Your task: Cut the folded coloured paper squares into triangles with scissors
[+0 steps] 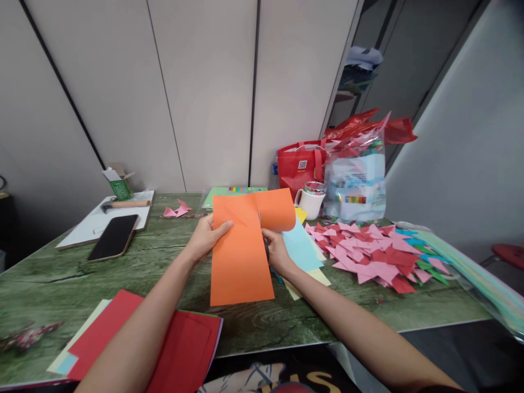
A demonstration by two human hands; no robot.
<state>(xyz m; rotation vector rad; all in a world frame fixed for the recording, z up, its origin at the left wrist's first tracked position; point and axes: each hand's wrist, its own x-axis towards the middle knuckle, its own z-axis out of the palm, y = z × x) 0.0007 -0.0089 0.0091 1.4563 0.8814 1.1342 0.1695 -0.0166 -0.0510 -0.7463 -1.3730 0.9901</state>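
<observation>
My left hand [207, 237] pinches the left edge of an orange paper sheet [241, 262] and holds it up over the green table [164, 273]. The sheet is split from the top down the middle, and its right part curls away. My right hand [277, 252] is closed at the sheet's right edge on a pair of scissors [262, 232]. A thin blade shows in the split, and the dark handles are mostly hidden behind the paper. Light blue and yellow sheets [303, 251] lie under my right hand.
A heap of pink and red folded paper pieces [368, 254] lies to the right. A white mug [310, 201], a red bag [298, 164] and a plastic bag stand behind it. A phone [113, 236], a hammer and a clipboard are at the left. Red sheets [180, 344] lie near me.
</observation>
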